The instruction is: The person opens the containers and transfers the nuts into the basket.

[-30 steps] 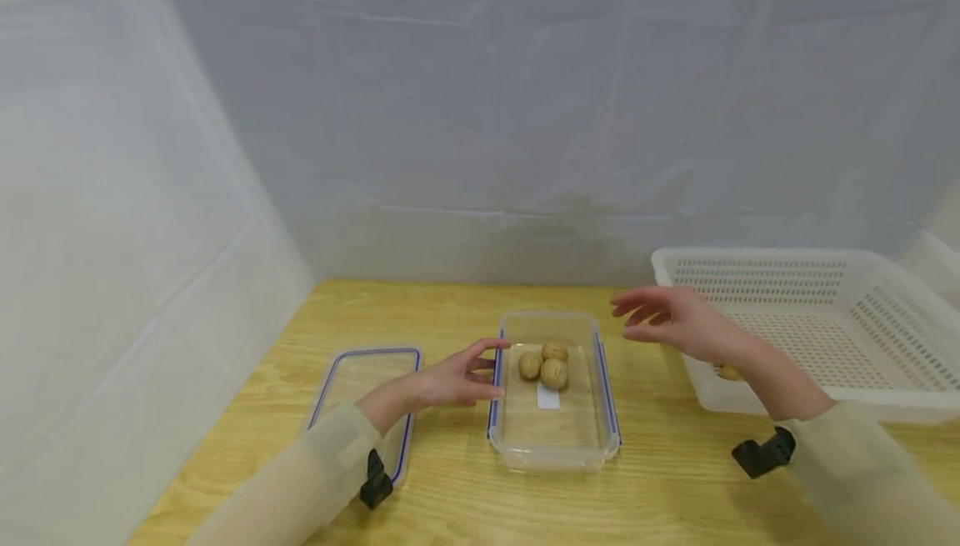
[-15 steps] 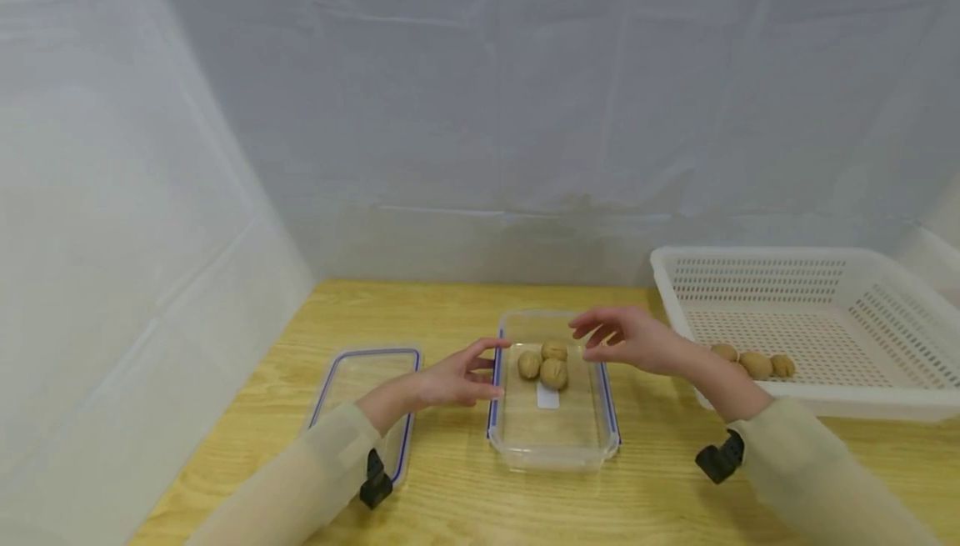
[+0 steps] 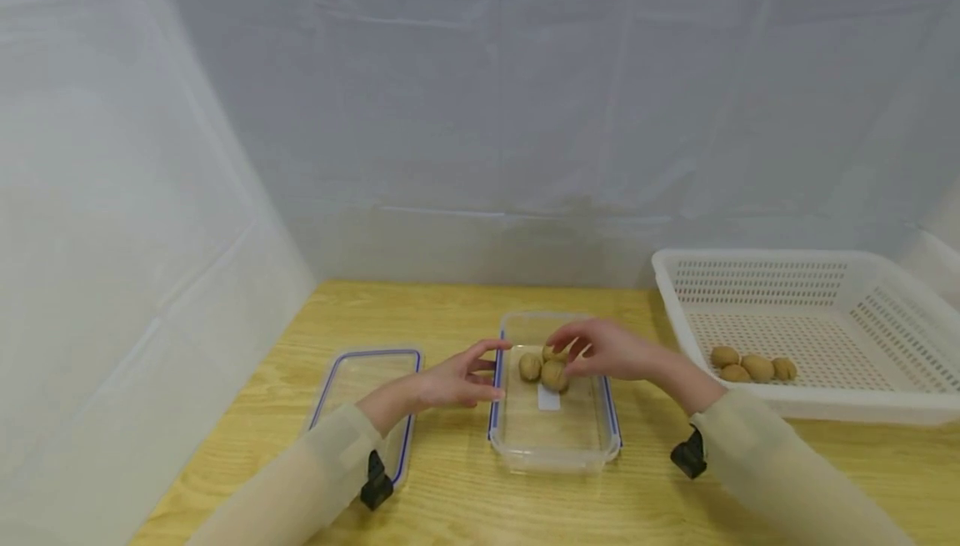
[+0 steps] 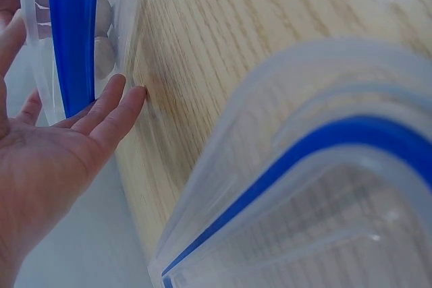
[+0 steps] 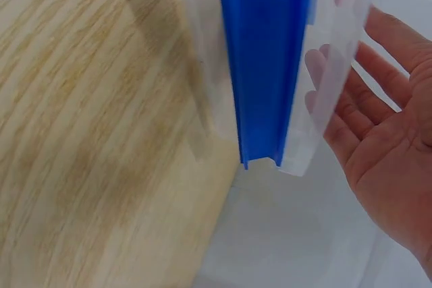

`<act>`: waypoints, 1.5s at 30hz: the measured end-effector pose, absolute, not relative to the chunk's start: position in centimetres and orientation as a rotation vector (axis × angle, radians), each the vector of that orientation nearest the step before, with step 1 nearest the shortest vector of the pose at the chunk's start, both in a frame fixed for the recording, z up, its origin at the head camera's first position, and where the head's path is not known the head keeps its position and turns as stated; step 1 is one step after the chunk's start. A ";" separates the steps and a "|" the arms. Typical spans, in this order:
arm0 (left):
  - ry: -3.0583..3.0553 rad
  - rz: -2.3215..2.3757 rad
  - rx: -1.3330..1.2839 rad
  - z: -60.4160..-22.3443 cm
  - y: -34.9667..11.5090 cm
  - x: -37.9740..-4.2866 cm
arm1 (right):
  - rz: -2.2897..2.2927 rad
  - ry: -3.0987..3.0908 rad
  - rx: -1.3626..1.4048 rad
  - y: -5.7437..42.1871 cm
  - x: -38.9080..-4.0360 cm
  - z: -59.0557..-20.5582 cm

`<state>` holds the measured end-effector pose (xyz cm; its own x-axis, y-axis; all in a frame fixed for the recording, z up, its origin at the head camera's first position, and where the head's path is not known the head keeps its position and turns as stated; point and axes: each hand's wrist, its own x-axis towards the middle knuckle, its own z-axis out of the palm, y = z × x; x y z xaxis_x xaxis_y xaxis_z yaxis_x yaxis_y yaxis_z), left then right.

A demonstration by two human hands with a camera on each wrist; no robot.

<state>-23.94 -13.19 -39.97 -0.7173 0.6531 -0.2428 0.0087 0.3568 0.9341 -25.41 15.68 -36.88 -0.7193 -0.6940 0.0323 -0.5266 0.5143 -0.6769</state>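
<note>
A clear plastic food container (image 3: 551, 438) with blue-edged sides stands on the table, holding three walnuts (image 3: 530, 367) grouped toward its far end, beside a white label. My left hand (image 3: 453, 379) rests at its left side, fingers spread and relaxed along the blue clip (image 4: 73, 38). From the right, my right hand (image 3: 611, 350) reaches over the container's side with loosely bent fingers. Its thumb tip is right at the near walnut (image 3: 554, 376), and its index finger overlaps the far one. In the right wrist view the blue clip (image 5: 266, 65) stands before the fingers, and the walnuts are hidden.
A white perforated basket (image 3: 810, 404) stands at the right, with several walnuts (image 3: 757, 368) in its near left corner. Left of the container, the clear lid (image 3: 375, 367) with a blue seal lies on the wooden table (image 3: 465, 496), partly under the left forearm. White sheeting surrounds the table.
My right hand has moved left from beside the basket, over the container's right side and down to the walnuts. Basket walnuts it covered now show. My left hand has stayed put.
</note>
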 end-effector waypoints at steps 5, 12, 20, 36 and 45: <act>2.022 1.388 0.570 -39.9 -13.2 -23.9 | -0.979 2.503 -1.036 15.2 -25.9 -37.4; 2.013 1.391 0.568 -40.0 -13.2 -23.9 | -0.873 2.536 -1.063 14.9 -26.2 -37.6; 2.014 1.394 0.569 -40.0 -13.2 -23.9 | -0.767 2.571 -1.088 14.5 -26.0 -37.5; 2.013 1.391 0.567 -40.0 -13.3 -23.9 | -0.606 2.524 -1.072 13.8 -25.5 -37.8; 2.017 1.386 0.564 -39.8 -13.2 -23.8 | -0.423 2.589 -1.090 13.3 -26.1 -38.5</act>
